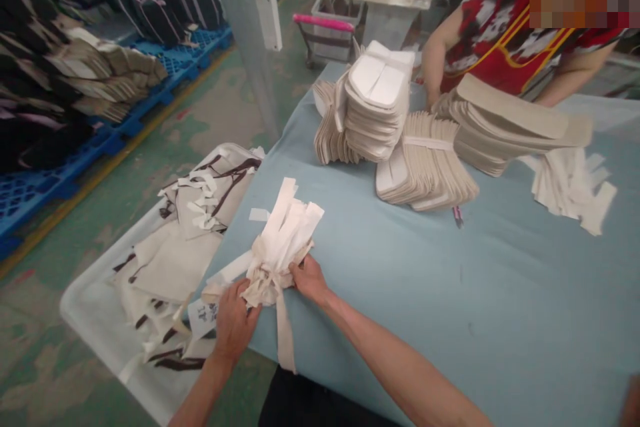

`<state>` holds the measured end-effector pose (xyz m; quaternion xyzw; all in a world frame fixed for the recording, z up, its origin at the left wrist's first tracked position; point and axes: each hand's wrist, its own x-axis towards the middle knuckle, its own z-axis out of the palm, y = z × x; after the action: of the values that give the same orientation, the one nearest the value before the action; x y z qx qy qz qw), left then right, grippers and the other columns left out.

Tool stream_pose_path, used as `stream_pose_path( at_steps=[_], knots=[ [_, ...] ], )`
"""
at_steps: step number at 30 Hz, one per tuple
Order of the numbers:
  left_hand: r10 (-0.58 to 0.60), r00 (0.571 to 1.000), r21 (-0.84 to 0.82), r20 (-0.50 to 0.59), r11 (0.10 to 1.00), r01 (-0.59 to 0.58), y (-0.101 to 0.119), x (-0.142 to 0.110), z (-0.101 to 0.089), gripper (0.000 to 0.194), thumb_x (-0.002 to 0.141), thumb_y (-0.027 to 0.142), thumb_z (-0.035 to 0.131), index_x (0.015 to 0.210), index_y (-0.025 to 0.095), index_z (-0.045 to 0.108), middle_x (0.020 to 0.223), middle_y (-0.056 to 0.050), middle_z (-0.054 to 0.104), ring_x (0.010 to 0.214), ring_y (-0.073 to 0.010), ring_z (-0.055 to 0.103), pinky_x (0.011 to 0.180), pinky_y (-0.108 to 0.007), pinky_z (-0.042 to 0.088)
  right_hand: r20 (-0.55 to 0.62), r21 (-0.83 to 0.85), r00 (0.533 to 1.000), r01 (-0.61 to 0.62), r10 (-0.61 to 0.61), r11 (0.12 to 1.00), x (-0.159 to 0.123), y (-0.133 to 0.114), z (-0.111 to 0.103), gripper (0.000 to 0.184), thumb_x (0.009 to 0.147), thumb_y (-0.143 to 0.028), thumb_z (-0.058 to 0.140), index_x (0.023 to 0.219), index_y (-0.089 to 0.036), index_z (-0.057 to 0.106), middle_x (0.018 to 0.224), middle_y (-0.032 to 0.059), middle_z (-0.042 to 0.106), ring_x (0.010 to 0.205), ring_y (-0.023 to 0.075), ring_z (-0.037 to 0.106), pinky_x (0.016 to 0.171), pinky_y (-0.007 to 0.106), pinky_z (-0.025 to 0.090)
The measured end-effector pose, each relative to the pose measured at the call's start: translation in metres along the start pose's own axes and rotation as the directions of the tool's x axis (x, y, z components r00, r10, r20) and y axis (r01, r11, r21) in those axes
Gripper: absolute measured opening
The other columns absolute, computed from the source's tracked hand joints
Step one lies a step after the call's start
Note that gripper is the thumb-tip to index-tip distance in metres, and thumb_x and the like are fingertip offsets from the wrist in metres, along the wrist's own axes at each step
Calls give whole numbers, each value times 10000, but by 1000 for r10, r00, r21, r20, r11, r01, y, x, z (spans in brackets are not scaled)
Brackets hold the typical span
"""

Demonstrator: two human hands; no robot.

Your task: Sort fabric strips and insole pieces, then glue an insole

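A bundle of cream and white fabric strips point(285, 233) lies on the near left corner of the blue-covered table, gathered in the middle. One long strip point(285, 337) hangs from it over the table's front edge. My left hand point(236, 320) grips the lower left side of the bundle, its fingers curled against the fabric. On the right side, my right hand point(309, 278) pinches the bundle's edge between thumb and fingers. Beside my left hand a white paper tag with handwriting point(203, 318) sticks out. A small white piece point(259, 215) lies just left of the bundle.
Tied stacks of beige fabric pieces point(380, 107) stand at the table's far side, with loose strips point(575, 183) to their right. A pen point(458, 217) lies near them. A white bin point(75, 310) of fabric pieces adjoins the left edge. A co-worker point(500, 47) stands opposite.
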<state>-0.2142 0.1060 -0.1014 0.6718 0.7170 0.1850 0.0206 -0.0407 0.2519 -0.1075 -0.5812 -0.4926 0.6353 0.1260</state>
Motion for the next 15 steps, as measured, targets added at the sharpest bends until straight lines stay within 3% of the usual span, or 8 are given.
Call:
stream_pose_path(
  at_steps=[3,6,11,15],
  knots=[
    [-6,998,-30,55,1000,8,-26,1,-17,311,925,236,537,1212,142,611,1169,-188,677,1082,-365,641,935,-525,549,61,-3,997,-52,52,999,-4,-6,23,234,956,-289,586,1167,-197,635,925,40,772,803,191,736,683,272,567],
    [-9,990,-74,140,997,20,-38,0,-31,390,881,226,580,1265,163,602,1244,-169,678,1139,-349,646,988,-512,546,126,-17,986,-105,106,994,-18,0,23,208,1018,-317,508,1132,-175,610,925,61,769,690,163,717,608,251,542],
    [-40,971,-136,235,988,74,-40,-6,-41,502,862,277,620,1350,175,558,1331,-169,659,1227,-344,631,1085,-523,512,253,-81,952,-157,172,984,-58,26,12,196,1038,-268,469,988,-170,631,916,67,772,661,129,704,579,213,489],
    [-68,964,-163,257,980,113,-38,-6,-46,503,857,279,585,1349,176,550,1325,-169,667,1241,-340,637,1093,-530,513,315,-150,936,-112,155,982,-79,33,38,130,985,-259,557,1007,-187,663,860,31,763,670,140,699,585,214,467]
  ],
)
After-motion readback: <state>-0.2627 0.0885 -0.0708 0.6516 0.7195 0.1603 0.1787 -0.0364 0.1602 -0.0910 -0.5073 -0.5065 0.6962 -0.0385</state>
